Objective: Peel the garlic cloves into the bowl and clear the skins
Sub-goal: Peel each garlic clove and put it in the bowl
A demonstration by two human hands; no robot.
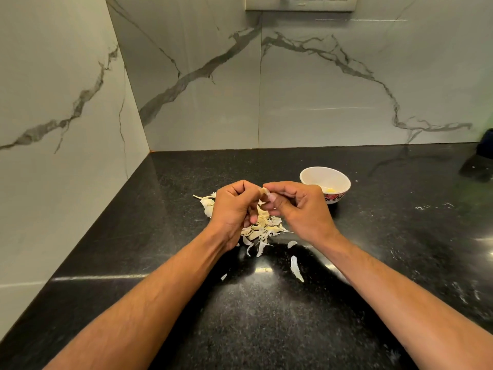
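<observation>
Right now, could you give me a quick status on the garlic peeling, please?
Left hand and right hand both pinching one garlic clove. Bowl beside right hand. Skins piled on the counter, uncleared.

Two hands up over the counter: left hand (234,206), right hand (298,206), one garlic clove (265,192) pinched between them. One bowl (325,182) beyond, white with a patterned outside, something small and yellow inside, number unclear. One pile of skins (262,227) underneath, far too many to count. Three stray skins nearer: one curl (292,244), one long strip (296,268), one small fleck (223,276). One switch plate (300,2) up top.
</observation>
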